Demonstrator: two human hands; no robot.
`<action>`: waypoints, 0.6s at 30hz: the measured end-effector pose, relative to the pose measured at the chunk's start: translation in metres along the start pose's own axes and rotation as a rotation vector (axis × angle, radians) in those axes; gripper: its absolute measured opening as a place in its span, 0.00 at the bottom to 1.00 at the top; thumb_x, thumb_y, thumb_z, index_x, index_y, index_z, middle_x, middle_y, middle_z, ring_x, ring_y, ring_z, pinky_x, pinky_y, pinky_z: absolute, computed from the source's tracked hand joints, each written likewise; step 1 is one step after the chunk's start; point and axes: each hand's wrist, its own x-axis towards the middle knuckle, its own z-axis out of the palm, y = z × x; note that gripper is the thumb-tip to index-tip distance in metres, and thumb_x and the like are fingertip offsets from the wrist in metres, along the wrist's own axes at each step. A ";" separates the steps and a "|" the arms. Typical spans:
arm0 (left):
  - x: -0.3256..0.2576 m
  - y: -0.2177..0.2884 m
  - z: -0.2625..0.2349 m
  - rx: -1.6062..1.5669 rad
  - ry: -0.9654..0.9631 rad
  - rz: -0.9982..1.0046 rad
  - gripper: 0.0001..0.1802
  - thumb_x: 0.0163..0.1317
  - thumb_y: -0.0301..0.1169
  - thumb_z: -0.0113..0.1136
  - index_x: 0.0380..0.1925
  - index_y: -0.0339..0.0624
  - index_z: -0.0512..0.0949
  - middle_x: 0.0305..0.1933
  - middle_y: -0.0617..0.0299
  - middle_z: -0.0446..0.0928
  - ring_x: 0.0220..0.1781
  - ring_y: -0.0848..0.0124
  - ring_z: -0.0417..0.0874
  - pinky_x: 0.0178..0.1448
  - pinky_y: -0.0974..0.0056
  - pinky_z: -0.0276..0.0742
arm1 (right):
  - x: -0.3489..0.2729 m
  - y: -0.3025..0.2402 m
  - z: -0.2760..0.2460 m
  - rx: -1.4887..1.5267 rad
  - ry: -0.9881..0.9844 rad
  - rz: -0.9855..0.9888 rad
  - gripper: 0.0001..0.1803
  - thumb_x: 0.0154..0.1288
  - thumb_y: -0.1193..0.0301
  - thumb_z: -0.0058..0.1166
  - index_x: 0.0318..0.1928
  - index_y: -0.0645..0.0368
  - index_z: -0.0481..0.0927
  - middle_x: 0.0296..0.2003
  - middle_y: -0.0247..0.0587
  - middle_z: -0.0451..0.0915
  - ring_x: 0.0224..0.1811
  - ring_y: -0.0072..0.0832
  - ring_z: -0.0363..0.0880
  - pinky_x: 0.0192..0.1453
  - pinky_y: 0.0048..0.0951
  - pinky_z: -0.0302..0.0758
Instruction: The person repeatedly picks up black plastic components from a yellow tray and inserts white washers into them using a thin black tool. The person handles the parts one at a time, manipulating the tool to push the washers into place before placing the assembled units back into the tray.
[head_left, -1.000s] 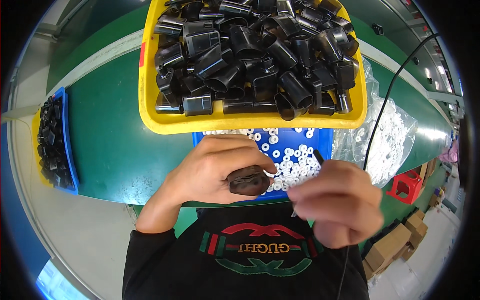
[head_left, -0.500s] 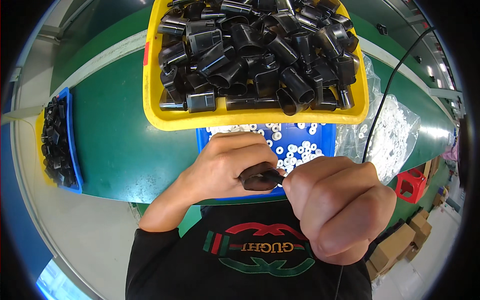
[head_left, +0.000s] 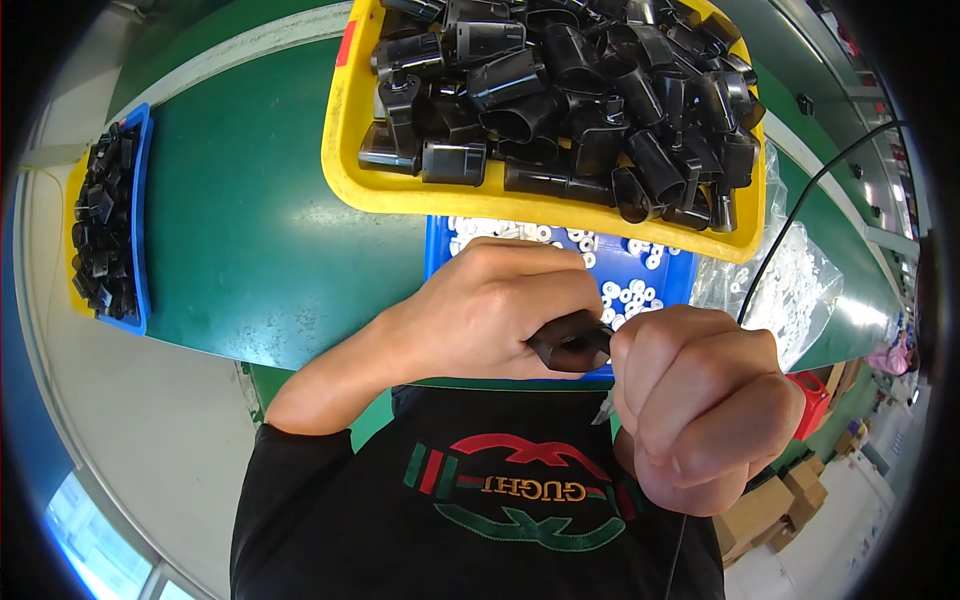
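Seen from the head camera, a yellow plastic tray (head_left: 352,150) sits on a green work surface (head_left: 250,230), heaped with glossy black moulded parts (head_left: 570,95), tubular and angular in shape. Just below the tray, partly tucked under its near rim, a blue bin (head_left: 440,255) holds small white rings (head_left: 625,290). To the right of the tray lies a clear plastic bag (head_left: 800,290) of more white pieces, crinkled and translucent. Far to the left of the tray, a second blue bin (head_left: 140,220) is packed with small black parts (head_left: 100,230), with a yellow container edge showing beside it.

Below the tray, over the blue bin's near edge, the left hand (head_left: 480,315) is closed around a single black part (head_left: 572,342), fingers wrapped over its top. The right hand (head_left: 700,400) is balled into a tight fist, pressed against the part's right end; what it grips cannot be made out. A thin black cable (head_left: 800,195) curves up to the right of the tray.

The green surface is smooth, bordered by a pale band. Cardboard boxes (head_left: 790,490) and a red crate (head_left: 815,395) stand on the floor to the lower right of the tray.
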 end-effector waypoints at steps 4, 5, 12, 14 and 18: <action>-0.001 -0.001 -0.001 0.005 0.016 0.018 0.16 0.39 0.25 0.75 0.30 0.38 0.80 0.26 0.56 0.75 0.26 0.56 0.78 0.31 0.60 0.73 | 0.002 0.001 0.001 -0.003 -0.003 -0.018 0.13 0.60 0.80 0.60 0.25 0.53 0.70 0.16 0.29 0.69 0.15 0.20 0.61 0.16 0.21 0.54; -0.001 -0.001 0.000 0.004 0.023 0.026 0.16 0.39 0.26 0.75 0.31 0.38 0.80 0.26 0.56 0.75 0.26 0.56 0.78 0.30 0.60 0.73 | 0.002 0.001 0.001 0.000 -0.009 -0.023 0.13 0.60 0.80 0.60 0.25 0.53 0.70 0.16 0.29 0.69 0.15 0.20 0.61 0.16 0.22 0.54; -0.003 -0.003 -0.002 0.056 -0.014 0.021 0.15 0.44 0.32 0.72 0.29 0.39 0.77 0.27 0.56 0.74 0.29 0.54 0.79 0.33 0.55 0.75 | 0.001 0.011 0.000 0.036 -0.078 -0.025 0.13 0.56 0.86 0.55 0.24 0.55 0.69 0.16 0.31 0.69 0.14 0.21 0.60 0.16 0.23 0.51; -0.004 -0.002 -0.001 0.090 -0.026 -0.002 0.16 0.44 0.32 0.72 0.29 0.38 0.77 0.27 0.55 0.74 0.30 0.53 0.79 0.34 0.55 0.76 | -0.001 0.025 0.001 0.019 -0.086 -0.074 0.13 0.53 0.89 0.52 0.24 0.56 0.69 0.16 0.32 0.69 0.14 0.22 0.59 0.17 0.24 0.50; -0.002 -0.002 -0.006 0.186 -0.065 -0.012 0.17 0.44 0.32 0.73 0.30 0.36 0.77 0.28 0.54 0.75 0.31 0.53 0.80 0.35 0.55 0.77 | -0.001 0.026 0.003 -0.012 -0.092 -0.078 0.13 0.50 0.91 0.50 0.23 0.58 0.69 0.16 0.33 0.69 0.14 0.22 0.59 0.17 0.26 0.50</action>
